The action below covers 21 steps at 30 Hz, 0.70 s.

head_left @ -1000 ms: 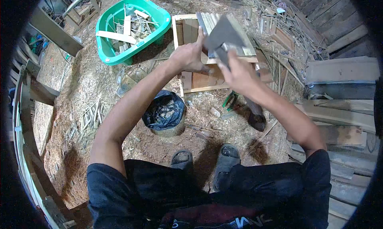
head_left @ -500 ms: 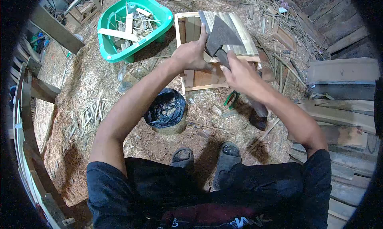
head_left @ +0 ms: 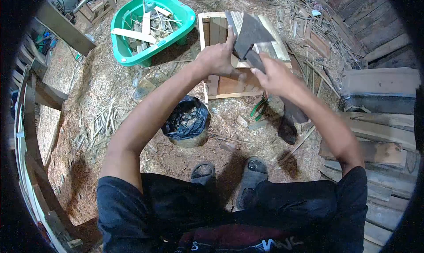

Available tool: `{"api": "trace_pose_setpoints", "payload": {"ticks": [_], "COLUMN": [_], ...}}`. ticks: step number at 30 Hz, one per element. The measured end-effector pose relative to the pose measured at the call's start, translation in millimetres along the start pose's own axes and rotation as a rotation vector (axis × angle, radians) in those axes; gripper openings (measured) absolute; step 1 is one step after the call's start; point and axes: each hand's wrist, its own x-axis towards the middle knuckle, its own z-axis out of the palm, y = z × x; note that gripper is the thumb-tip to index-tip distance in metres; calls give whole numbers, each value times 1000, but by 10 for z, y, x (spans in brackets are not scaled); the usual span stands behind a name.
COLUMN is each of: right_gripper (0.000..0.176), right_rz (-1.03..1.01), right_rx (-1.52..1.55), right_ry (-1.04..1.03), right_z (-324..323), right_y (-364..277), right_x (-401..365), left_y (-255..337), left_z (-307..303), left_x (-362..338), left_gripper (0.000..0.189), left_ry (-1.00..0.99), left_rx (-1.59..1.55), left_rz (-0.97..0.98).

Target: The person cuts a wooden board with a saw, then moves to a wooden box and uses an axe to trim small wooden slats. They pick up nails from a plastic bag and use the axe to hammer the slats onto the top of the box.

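My right hand (head_left: 277, 76) is wrapped around the handle of a cleaver (head_left: 252, 34), whose broad dark blade points away from me over pale wooden slats (head_left: 271, 30). My left hand (head_left: 217, 59) is at the near end of a grey wooden slat (head_left: 230, 20), index finger along its side and thumb stretched toward the cleaver's handle. It seems to grip the slat, though the other fingers are hidden. Both hands are above a rectangular wooden crate (head_left: 212, 96) on the ground, with the slats lying across its top right part.
A green plastic tub (head_left: 121, 54) of wood scraps stands at the back left. Nearer are a bucket lined with a black bag (head_left: 194, 125), green-handled pliers (head_left: 259, 108) and a dark tool sheath (head_left: 288, 129). Stacked boards (head_left: 375, 127) line the right; shavings cover the floor.
The view has shifted slightly, so the crate and tub appear a little further right. My right hand and the cleaver have moved slightly right and down; more of the pliers shows.
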Motion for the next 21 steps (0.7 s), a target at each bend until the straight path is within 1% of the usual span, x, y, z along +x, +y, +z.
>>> {"api": "trace_pose_setpoints", "payload": {"ticks": [1, 4, 5, 8, 9, 12, 13, 15, 16, 17, 18, 19, 20, 21], "right_gripper": [42, 41, 41, 33, 35, 36, 37, 41, 42, 46, 47, 48, 49, 51], "right_rz": [-53, -134, -120, -169, -138, -32, -91, -162, -206, -172, -195, -216, -234, -194], "right_rx": [49, 98, 151, 267, 198, 82, 118, 278, 356, 390, 429, 471, 513, 410], "right_ry": [35, 308, 327, 320, 235, 66, 100, 259, 339, 361, 329, 301, 274, 157], "right_z": [-84, -120, -151, -21, 57, 69, 79, 219, 284, 340, 413, 486, 580, 749], "right_y": [-47, -92, -115, -113, -102, -123, -47, 42, 80, 158, 237, 301, 387, 558], "right_x": [-25, -8, -10, -15, -63, -81, -56, -125, -140, -197, -291, -413, -535, -629], "left_y": [-40, -148, -134, -86, -77, 8, 4, -20, -48, -50, -57, -24, -30, -51], "left_z": [58, 118, 107, 69, 59, 19, 38, 63, 99, 174, 256, 263, 285, 302], "left_x": [23, 79, 71, 79, 64, -1, -4, 0, -36, -151, -286, -463, -656, -837], "left_gripper": [142, 141, 140, 140, 139, 137, 135, 131, 126, 121, 115, 99, 95, 92], "left_ry": [14, 52, 51, 29, 18, 40, 30, 15, 151, 284, 413, 405, 391, 377], "left_rx": [-5, -1, 6, 6, 1, 8, -2, -18, 64, 142, 222, 147, 192, 237], "left_rz": [17, 46, 46, 33, 20, 13, 6, -6, 63, 126, 187, 199, 296, 394]}}
